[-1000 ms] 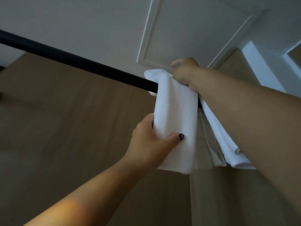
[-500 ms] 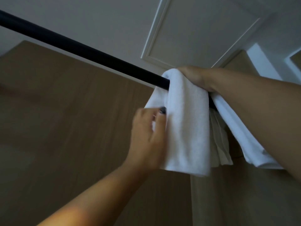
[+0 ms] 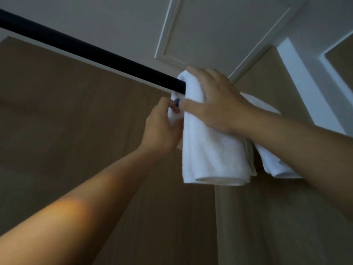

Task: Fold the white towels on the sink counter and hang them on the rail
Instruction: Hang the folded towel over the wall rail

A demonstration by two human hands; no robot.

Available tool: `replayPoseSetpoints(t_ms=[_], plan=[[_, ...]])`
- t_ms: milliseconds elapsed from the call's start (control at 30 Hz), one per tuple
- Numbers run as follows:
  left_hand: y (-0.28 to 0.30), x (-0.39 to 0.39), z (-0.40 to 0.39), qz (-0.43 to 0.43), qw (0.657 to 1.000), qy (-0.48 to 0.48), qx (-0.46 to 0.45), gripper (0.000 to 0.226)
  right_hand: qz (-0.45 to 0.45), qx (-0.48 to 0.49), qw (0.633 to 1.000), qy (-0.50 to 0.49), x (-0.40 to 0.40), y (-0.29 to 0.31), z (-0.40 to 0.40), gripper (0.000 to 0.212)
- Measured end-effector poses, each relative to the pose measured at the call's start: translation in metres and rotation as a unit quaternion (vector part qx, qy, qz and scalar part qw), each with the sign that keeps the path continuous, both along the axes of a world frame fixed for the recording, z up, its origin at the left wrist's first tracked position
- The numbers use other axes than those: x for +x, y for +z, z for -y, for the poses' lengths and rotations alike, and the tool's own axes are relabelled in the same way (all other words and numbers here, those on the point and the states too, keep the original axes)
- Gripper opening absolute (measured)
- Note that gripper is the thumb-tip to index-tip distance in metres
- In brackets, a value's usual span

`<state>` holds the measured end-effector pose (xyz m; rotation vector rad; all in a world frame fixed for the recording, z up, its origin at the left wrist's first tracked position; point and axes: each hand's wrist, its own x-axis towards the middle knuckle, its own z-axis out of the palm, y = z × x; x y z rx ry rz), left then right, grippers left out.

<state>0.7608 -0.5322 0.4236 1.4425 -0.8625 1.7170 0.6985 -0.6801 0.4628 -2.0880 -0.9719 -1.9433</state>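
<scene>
Forearms reach up from the bottom corners of the frame toward a dark rail [image 3: 91, 51] that slants down from the upper left. Nearer the camera, the left hand [image 3: 162, 127] has its fingers [image 3: 172, 109] curled, pinching the left edge of a folded white towel [image 3: 212, 148] just below the rail. The right hand [image 3: 215, 100] lies on the front of the same towel with its fingers straight and spread, pressing the cloth flat near the top where it wraps over the rail. This towel hangs draped over the rail, its folded lower end looped and hanging free. Just to its right, partly hidden by the right forearm, a second white towel [image 3: 275, 165] hangs from the same rail. Behind them stands a brown wood-toned wall [image 3: 57, 115], and above is a pale ceiling [image 3: 107, 20] with a framed white panel [image 3: 225, 29].
</scene>
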Motion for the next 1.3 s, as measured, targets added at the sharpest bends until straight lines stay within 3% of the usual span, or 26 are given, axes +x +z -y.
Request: replayPoseSetpoints(t_ms=[67,133,233,367,433,567,667,733,900,1067,1133,1233,1300], plan=[[-0.004,0.003,0.001,-0.012,1.0,0.007,0.009,0.019,0.023,-0.043,0.998,-0.044,-0.003,-0.047,0.002,0.093],[-0.005,0.002,0.004,-0.058,0.998,-0.011,0.002,0.012,0.025,-0.069,0.995,-0.072,0.0,-0.085,0.008,0.099],[-0.003,0.0,0.01,-0.114,0.993,-0.002,0.008,0.03,0.073,-0.076,0.986,-0.132,0.014,-0.122,0.017,0.097],[0.0,0.003,0.026,-0.157,0.979,0.128,0.009,0.012,0.183,-0.046,0.964,-0.187,0.027,-0.132,0.025,0.072],[0.0,0.005,0.036,-0.171,0.971,0.166,-0.007,0.019,0.234,-0.051,0.955,-0.173,0.029,-0.128,0.03,0.056],[-0.007,0.012,0.045,-0.126,0.99,0.063,0.019,0.025,0.287,-0.058,0.95,-0.105,0.017,-0.115,0.045,0.063],[-0.025,0.01,0.042,-0.084,0.996,0.026,0.016,0.03,0.309,-0.024,0.947,-0.086,0.006,-0.102,0.055,0.054],[-0.036,0.009,0.037,-0.079,0.997,0.005,0.021,0.031,0.294,-0.004,0.952,-0.081,0.003,-0.093,0.058,0.055],[-0.048,-0.002,0.03,-0.125,0.972,-0.198,0.021,0.027,0.251,-0.001,0.967,-0.047,0.023,-0.091,0.048,0.048],[-0.052,-0.015,0.037,-0.156,0.954,-0.257,-0.013,0.015,0.223,0.028,0.974,0.014,0.035,-0.097,0.037,0.055],[-0.045,-0.019,0.033,-0.198,0.93,-0.308,-0.016,0.041,0.169,0.026,0.982,0.079,0.038,-0.104,0.034,0.06],[-0.027,-0.03,0.022,-0.271,0.92,-0.283,0.015,0.087,0.034,0.018,0.974,0.224,0.048,-0.118,0.032,0.06],[-0.023,-0.037,0.023,-0.306,0.923,-0.229,0.05,0.073,-0.053,0.041,0.942,0.329,0.052,-0.125,0.035,0.054]])
